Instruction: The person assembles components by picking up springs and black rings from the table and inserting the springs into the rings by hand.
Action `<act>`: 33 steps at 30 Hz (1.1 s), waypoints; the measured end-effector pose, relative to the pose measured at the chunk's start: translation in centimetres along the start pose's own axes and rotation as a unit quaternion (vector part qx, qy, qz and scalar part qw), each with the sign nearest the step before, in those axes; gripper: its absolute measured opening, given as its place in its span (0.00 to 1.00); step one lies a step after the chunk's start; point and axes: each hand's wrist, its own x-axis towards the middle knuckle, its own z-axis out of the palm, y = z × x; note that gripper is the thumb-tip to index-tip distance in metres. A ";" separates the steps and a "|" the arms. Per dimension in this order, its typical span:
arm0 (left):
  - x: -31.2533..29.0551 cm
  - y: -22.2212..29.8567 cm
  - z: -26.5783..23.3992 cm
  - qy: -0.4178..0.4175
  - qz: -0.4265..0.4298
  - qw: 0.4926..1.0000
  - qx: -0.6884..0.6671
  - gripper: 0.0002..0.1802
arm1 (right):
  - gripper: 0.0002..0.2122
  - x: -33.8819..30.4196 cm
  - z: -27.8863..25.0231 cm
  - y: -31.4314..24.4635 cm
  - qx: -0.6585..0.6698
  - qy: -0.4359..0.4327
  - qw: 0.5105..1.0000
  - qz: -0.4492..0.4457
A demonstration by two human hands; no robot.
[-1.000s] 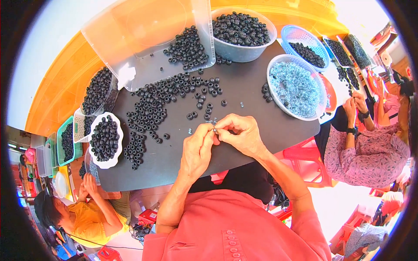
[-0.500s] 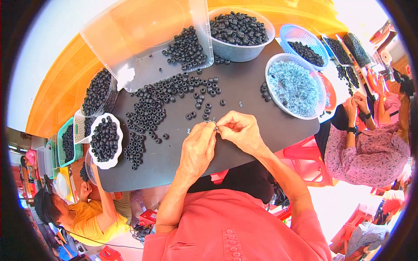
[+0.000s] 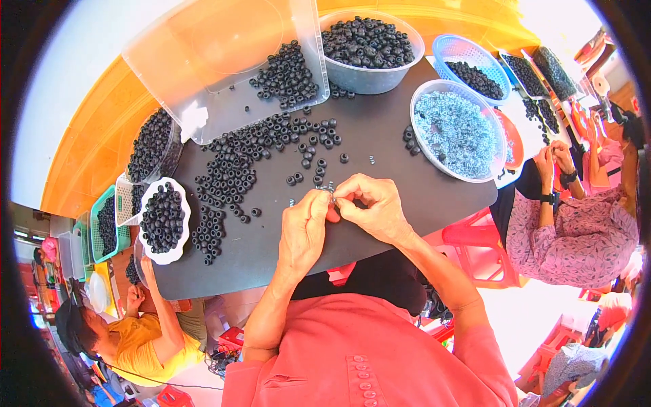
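Observation:
Above the table's near side, my left hand [image 3: 304, 227] and my right hand [image 3: 375, 208] meet, thumbs and forefingers pinched together. Between the fingertips is a tiny silvery piece that looks like a metal spring [image 3: 333, 199], mostly hidden by the fingers. A few more small springs lie on the dark table [image 3: 393, 139] just beyond my fingertips, and one loose spring [image 3: 371, 160] sits farther right. Several loose black round pieces with holes [image 3: 321, 163] lie beyond my hands. A larger spread of black pieces [image 3: 227, 169] covers the table's left side.
A tilted clear bin [image 3: 224, 102] stands at the back left, beside a bowl of black pieces [image 3: 371, 81]. To the right is a bowl of springs [image 3: 456, 132]. A white scalloped dish [image 3: 184, 239] sits at the left edge. Co-workers sit left [image 3: 146, 339] and right [image 3: 569, 237].
My fingers still pinch together at the same place. The left fingers have shifted slightly, with a fingertip now showing below the pinch. The view has moved a little.

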 end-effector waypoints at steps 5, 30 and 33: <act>-0.1 0.4 0.7 0.030 -0.031 0.998 0.045 0.10 | 0.02 0.1 0.1 0.3 0.021 0.028 0.999 0.035; 0.3 -1.0 0.8 0.081 0.144 0.978 0.128 0.12 | 0.04 0.1 -0.4 0.2 0.085 0.013 0.995 0.055; 0.2 -1.1 0.7 0.082 0.150 0.977 0.124 0.12 | 0.05 0.1 -0.5 0.4 0.078 0.004 0.996 0.049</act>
